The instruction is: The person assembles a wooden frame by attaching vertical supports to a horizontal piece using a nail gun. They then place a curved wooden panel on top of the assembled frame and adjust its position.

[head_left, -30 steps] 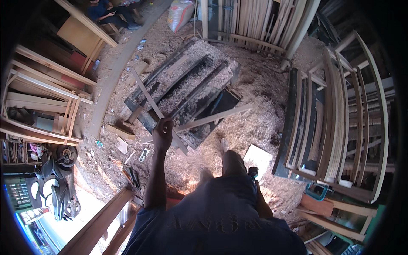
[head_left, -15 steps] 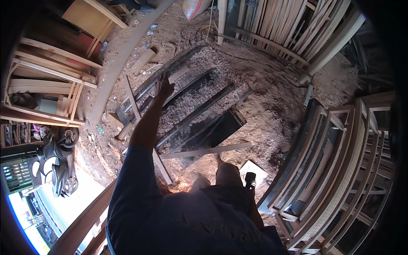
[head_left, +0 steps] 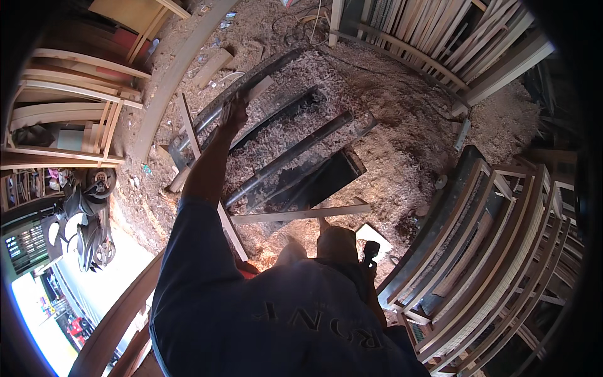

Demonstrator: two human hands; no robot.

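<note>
Tan along the wood strip (head_left: 260,88) at eleven o'clock; black on the handheld object (head_left: 371,250) at four; dark navy across the shirt (head_left: 276,308) at six; mottled pinkish brown over the shavings (head_left: 405,129) at two.

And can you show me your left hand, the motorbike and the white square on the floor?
Left hand (head_left: 233,114): head view, on the back of the hand.
Motorbike (head_left: 86,235): head view, on its dark body.
White square (head_left: 371,234): head view, on its bare upper part.
</note>
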